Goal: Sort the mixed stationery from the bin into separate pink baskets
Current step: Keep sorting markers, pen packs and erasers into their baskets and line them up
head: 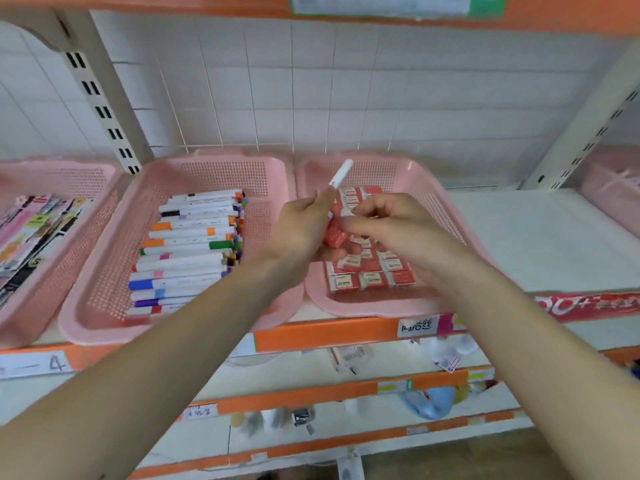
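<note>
Pinched between the thumb and fingers of the left hand (304,223), a white marker (341,174) juts toward 1 o'clock above the eraser basket (426,181), with at least 1 red eraser pack (334,235) cupped lower in the same palm. The right hand (388,220), blurred, hovers just at 3 o'clock of it with fingers curled; whether it has hold of anything cannot be told. The marker looks light, stiff and smooth-barrelled, likely to slip if taken by its tip, so a hold around mid-barrel would suit it best. It is slim and white, with a reddish mark near the fingers. Others of its kind, the stacked markers (194,251) with coloured caps, lie in the marker basket (221,168) at 9 o'clock, while red-and-white erasers (374,271), small and easily pinched by their long sides, fill the basket beneath both hands.
</note>
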Tool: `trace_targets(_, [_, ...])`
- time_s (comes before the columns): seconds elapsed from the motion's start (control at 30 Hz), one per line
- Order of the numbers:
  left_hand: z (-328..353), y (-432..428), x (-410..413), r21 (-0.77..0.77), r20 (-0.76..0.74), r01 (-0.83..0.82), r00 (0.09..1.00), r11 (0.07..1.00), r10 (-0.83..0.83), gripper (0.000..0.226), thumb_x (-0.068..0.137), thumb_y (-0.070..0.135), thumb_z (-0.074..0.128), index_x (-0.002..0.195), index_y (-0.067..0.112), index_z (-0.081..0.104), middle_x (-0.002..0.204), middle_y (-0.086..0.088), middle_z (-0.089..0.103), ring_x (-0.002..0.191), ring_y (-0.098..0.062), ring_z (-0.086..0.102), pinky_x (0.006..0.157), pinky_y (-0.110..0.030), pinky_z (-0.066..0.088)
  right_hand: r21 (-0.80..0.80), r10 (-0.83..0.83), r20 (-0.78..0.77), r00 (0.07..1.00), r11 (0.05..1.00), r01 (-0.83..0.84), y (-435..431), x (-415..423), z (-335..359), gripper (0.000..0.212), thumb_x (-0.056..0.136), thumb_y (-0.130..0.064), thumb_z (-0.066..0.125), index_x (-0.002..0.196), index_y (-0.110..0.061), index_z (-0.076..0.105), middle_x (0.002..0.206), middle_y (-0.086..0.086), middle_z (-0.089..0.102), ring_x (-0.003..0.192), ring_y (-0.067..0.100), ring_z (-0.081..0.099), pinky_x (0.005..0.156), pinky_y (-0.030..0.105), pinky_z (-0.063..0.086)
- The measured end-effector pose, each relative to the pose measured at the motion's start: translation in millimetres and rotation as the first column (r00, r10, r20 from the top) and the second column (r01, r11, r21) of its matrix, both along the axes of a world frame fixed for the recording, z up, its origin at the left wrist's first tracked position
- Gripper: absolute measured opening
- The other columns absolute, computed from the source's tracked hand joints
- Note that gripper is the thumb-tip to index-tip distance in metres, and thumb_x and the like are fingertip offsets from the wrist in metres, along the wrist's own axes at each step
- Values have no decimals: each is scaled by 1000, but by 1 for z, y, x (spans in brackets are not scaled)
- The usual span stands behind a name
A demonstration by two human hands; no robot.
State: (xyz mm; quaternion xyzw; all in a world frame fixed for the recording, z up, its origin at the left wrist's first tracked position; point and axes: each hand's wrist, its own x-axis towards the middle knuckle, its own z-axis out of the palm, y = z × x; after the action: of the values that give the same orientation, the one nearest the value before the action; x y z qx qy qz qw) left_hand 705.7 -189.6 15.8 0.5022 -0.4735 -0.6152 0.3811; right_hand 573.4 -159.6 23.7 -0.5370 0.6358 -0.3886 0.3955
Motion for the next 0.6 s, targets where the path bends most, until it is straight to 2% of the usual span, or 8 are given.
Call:
trace_targets(0.1, [-2,7,-10,2,106,-99,990,995,99,41,105,39,42,79,10,54,50,0,58,61,-27,71,34,-17,34,-84,-48,33,998,995,50,-6,-29,0,18,78,-22,76,80,-20,59,88,9,71,83,24,69,74,40,53])
trace_targets(0.13, [-3,8,-14,-17,149,-133,980,991,134,42,105,40,41,75,12,52,52,1,54,59,-24,68,35,-16,30,-118,-69,21,997,991,71,-10,-40,-1,20,76,-24,76,78,-21,56,86,10,71,82,25,70,74,42,54])
trace_targets(0.2, [-7,8,-20,-53,202,-201,957,978,208,43,104,42,41,70,17,51,57,2,49,53,-16,51,41,-19,28,-184,-65,-74,995,982,50,-16,-60,-6,24,77,-22,76,75,-22,52,70,-2,68,67,12,66,62,34,50])
trace_targets(0.27, [-11,10,-27,-60,207,-256,942,965,263,42,103,42,42,69,19,52,60,2,50,52,-13,39,47,-24,28,-191,18,-251,968,979,-68,-22,-74,-14,27,79,-19,78,77,-20,51,71,-7,64,65,7,61,61,29,49])
trace_targets(0.33, [-13,16,-34,-54,198,-285,936,957,290,38,102,40,42,73,18,53,63,2,51,50,-10,38,46,-23,29,-97,152,-457,876,971,-219,-27,-82,-24,31,76,-25,83,82,-18,53,84,-1,66,75,14,63,67,34,54])
trace_targets(0.4, [-13,21,-40,-63,201,-297,931,953,304,35,103,39,41,78,17,53,66,0,50,46,-9,38,43,-21,30,35,283,-630,723,941,-338,-31,-85,-35,37,71,-32,86,86,-16,56,85,0,64,76,17,61,68,32,52])
trace_targets(0.5, [-11,25,-44,-102,211,-308,923,946,323,34,105,37,38,83,15,52,66,-2,48,32,-3,36,33,-12,27,161,403,-701,588,893,-419,-39,-84,-53,36,69,-28,88,81,-20,55,82,-5,62,74,14,59,64,28,47])
trace_targets(0.6, [-12,23,-45,-178,249,-293,910,939,331,35,105,39,37,87,13,52,70,-4,47,34,-3,32,32,-11,24,236,462,-690,556,871,-431,-44,-86,-64,32,71,-24,87,82,-18,57,91,-3,64,84,16,61,75,30,50])
